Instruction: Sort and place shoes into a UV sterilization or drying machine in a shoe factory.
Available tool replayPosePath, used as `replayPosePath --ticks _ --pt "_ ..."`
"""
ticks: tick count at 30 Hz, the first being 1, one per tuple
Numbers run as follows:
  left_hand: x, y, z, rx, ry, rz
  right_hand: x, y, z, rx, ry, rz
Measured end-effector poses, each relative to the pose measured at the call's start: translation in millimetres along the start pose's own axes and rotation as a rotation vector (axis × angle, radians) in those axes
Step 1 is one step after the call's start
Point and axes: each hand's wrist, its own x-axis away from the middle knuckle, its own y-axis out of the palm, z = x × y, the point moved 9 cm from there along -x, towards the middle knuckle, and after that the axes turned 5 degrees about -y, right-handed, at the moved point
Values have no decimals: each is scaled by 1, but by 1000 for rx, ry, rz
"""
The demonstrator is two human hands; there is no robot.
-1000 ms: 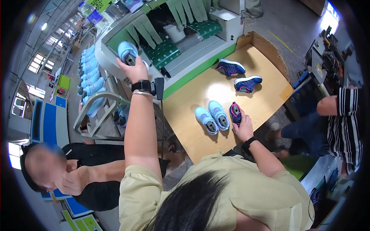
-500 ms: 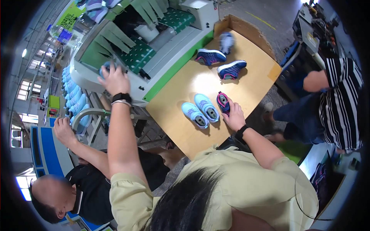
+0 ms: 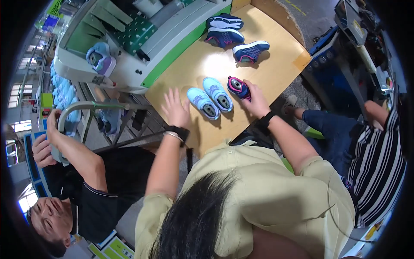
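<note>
My left hand (image 3: 176,111) hovers at the left part of the wooden table, fingers spread and nothing in them. Just right of it stands a pair of light blue sneakers: the left sneaker (image 3: 202,103) and the right sneaker (image 3: 218,95), toes pointing away from me. A navy sneaker with pink lining (image 3: 237,87) is gripped by my right hand (image 3: 258,102) beside that pair. Farther up the table are more navy sneakers: one upright (image 3: 251,52), another near the green edge (image 3: 224,39), and one on its side with its sole showing (image 3: 225,21).
A light blue and purple sneaker (image 3: 101,60) rests on the ledge of the white machine (image 3: 177,32), which has a green dotted belt (image 3: 136,34). A metal rail (image 3: 92,105) stands at left. Co-workers are at left, in black (image 3: 125,181), and right, in stripes (image 3: 375,159).
My left hand has let go of the light blue and purple sneaker on the machine ledge and come back over the table. A blurred sneaker at the far end now lies still on its side.
</note>
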Motion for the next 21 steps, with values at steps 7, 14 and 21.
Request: replayPosePath --ticks 7,14,21 --pt "108 119 -49 -150 -65 -420 -44 -46 26 46 -75 236" --pt "107 131 -55 -150 -167 -558 -36 -2 52 -172 175 60" --pt "105 132 -52 -146 -159 -572 -13 29 12 -440 68 -358"
